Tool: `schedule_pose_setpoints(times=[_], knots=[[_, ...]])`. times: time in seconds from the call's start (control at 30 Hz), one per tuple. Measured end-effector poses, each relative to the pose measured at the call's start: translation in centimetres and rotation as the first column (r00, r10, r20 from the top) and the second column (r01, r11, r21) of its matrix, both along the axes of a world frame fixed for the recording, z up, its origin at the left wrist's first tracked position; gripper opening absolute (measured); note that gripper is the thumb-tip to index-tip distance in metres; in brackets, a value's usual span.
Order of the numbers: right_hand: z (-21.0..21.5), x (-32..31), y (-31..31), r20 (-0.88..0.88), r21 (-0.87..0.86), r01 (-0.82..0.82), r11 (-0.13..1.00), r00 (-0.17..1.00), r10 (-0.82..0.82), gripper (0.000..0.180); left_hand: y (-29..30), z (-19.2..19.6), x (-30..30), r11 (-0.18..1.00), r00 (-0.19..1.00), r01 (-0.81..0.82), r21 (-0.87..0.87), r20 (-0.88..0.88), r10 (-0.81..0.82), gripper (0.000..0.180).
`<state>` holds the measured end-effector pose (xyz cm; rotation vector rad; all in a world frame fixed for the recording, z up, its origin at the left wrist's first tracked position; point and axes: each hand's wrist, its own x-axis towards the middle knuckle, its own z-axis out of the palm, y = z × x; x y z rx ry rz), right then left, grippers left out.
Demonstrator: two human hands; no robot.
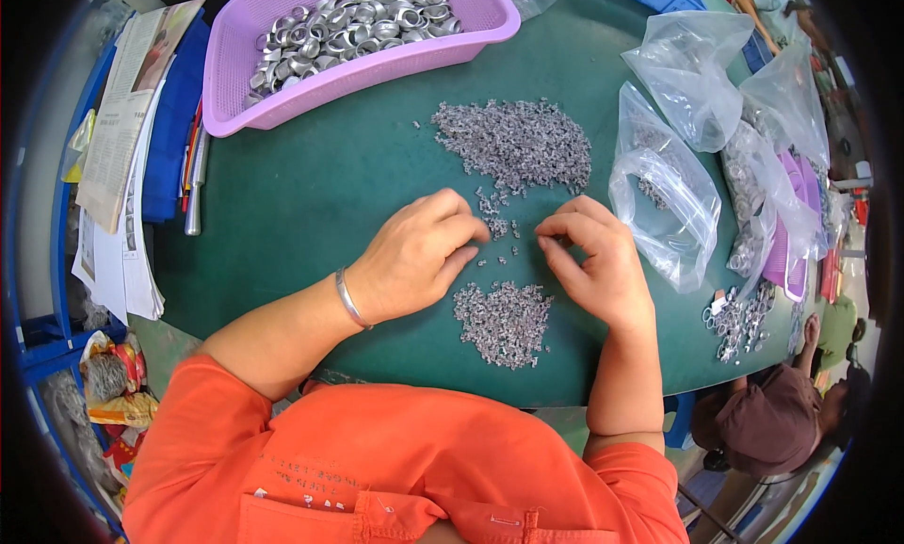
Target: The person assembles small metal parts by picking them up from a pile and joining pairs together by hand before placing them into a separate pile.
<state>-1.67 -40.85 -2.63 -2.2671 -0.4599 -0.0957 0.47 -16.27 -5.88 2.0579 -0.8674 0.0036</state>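
Observation:
My left hand (419, 252), with a silver bracelet (350, 299) at its wrist, has its fingers curled inward. Its fingertips are at the edge of a few loose small grey metal pieces (499, 228). Across from it, my right hand (598, 261) bends thumb and forefinger close together in a pinch. Anything held between the fingers of either hand is too small or hidden. Beyond the hands spreads a large heap of the same grey pieces (513, 144); a smaller pile (504, 323) lies nearer my body, between my forearms.
A pink plastic basket (367, 78) of silver metal rings stands at the far left of the green table (282, 195). Clear plastic bags (664, 205) and scattered metal parts (739, 323) lie at right. Papers (127, 129) and a blue rack are left. Another person (772, 417) sits lower right.

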Motion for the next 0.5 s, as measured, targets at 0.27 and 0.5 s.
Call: schedule_pose_setpoints(times=[0.27, 0.5], knots=[[-0.75, 0.05, 0.24, -0.011, -0.088, -0.061, 0.994, 0.998, 0.061, 0.010, -0.17, -0.07, -0.01, 0.999, 0.998, -0.014, 0.047, 0.055, 0.011, 0.026], [-0.56, 0.41, 0.46, -0.037, -0.145, -0.165, 0.976, 0.986, 0.161, 0.011, -0.10, -0.39, 0.01, 0.998, 0.998, -0.032, 0.046, 0.055, 0.030, 0.028]])
